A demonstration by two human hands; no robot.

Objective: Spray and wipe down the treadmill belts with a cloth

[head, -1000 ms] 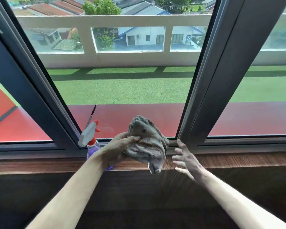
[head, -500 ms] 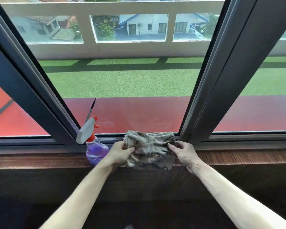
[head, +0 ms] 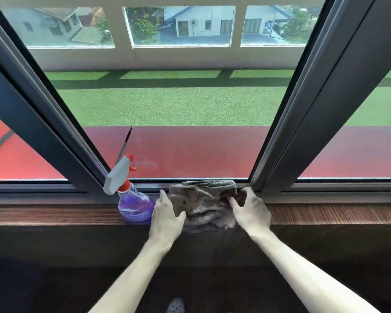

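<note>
So over on the left, a clear plastic spray bottle of purple liquid (head: 133, 205) with a white trigger head and orange nozzle is standing upright on the brown wood-grain window ledge (head: 325, 214), right at the foot of the dark metal window frame post (head: 54, 132). Its nozzle is pointing right, toward the glass.

Just to the right of the bottle, almost touching it, the left hand (head: 167, 219) is pinching the left edge of a crumpled grey-beige cloth with dark smudges (head: 201, 203), thumb lying on top of the fabric and the other fingers tucked under or behind it. The cloth is sitting on the ledge between both hands, bunched against the bottom window track at its far side and drooping a bit over the near edge.

The right hand (head: 250, 210) is gripping the cloth's right side, fingers curled into the fabric up near the far corner. Both forearms are bare and reaching in from the near side.

Further right, a second dark frame post (head: 314, 109) is slanting up from the ledge. At the bottom middle, the tip of a white perforated shoe (head: 175, 306) is poking into view.
</note>
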